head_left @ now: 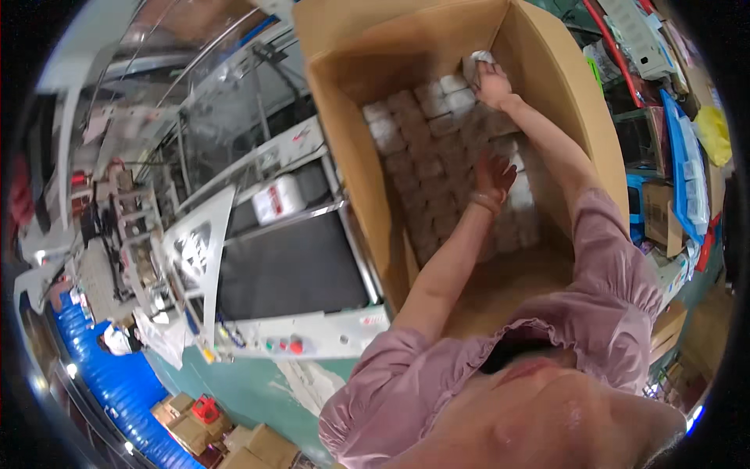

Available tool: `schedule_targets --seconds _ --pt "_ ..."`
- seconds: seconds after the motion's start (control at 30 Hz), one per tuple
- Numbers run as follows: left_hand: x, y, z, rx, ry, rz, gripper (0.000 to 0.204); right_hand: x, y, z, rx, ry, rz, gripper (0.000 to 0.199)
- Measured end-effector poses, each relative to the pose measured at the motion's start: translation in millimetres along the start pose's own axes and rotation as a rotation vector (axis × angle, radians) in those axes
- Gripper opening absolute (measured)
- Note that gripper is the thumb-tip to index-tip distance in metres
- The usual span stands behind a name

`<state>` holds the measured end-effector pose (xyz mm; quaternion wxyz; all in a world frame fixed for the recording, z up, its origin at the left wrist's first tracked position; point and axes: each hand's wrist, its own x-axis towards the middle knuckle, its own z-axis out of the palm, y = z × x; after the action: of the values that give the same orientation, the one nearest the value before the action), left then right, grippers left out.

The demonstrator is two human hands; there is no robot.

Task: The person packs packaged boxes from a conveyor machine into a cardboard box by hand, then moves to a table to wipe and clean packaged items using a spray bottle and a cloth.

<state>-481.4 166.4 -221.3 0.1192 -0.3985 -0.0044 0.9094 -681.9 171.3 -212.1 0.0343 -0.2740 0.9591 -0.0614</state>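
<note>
One white blocky plastic-wrapped pack (pixel 482 56) clamped by right hand (pixel 494 87) fingers; left hand (pixel 494 180) fingers apart; loose grip could drop pack.

Black belt (pixel 293 270): red button (pixel 296 345) just below it, blue sheeting (pixel 117 379) lower left, yellow bag (pixel 712 136) far right, boxes (pixel 264 448) well below.

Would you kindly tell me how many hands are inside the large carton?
2: the right hand, holding a white pack near the far corner, and the left hand over other packs.

Packs (pixel 426 168) in carton (pixel 406 43), conveyor (pixel 293 262) left.
</note>
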Motion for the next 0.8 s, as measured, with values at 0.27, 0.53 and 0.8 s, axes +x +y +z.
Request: schedule_targets --seconds 0.27,0.53,0.8 --pt "104.0 29.6 -18.7 -0.127 -0.047 -0.002 0.085 46.2 0.2 21.2 -0.163 -0.084 -0.076 0.065" --pt "26.4 20.1 16.9 0.184 -1.065 0.223 0.070 -12.7 -13.0 -17.2 0.053 -0.099 0.109 0.066" --pt "-109.1 27.9 38.6 0.503 -0.418 0.280 0.059 -135.0 -65.1 -233.6 0.810 0.422 -0.570 0.069"
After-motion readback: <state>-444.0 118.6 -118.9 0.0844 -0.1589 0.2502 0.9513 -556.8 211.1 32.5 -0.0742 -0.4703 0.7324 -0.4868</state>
